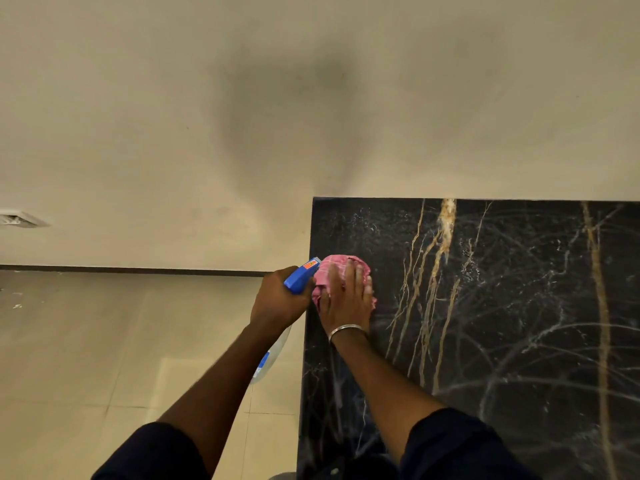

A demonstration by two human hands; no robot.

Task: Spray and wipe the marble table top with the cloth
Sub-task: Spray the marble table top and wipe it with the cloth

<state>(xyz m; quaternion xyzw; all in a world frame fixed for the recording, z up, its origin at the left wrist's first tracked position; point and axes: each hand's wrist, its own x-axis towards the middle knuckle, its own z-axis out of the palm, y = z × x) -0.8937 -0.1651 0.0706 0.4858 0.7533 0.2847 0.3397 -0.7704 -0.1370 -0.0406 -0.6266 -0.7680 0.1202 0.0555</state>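
While our right hand [349,297] presses flat on the crumpled pink cloth [341,271] near the far left corner of the black, gold-veined marble table top [502,323], our left hand [277,299] grips the blue-triggered clear plastic spray bottle [300,276] just off the left edge. White streaks and droplets across the marble suggest spraying is largely done and wiping is under way, with most of the right side left to dry. We count one cloth, one bottle, one table, and one silver bangle [346,330].
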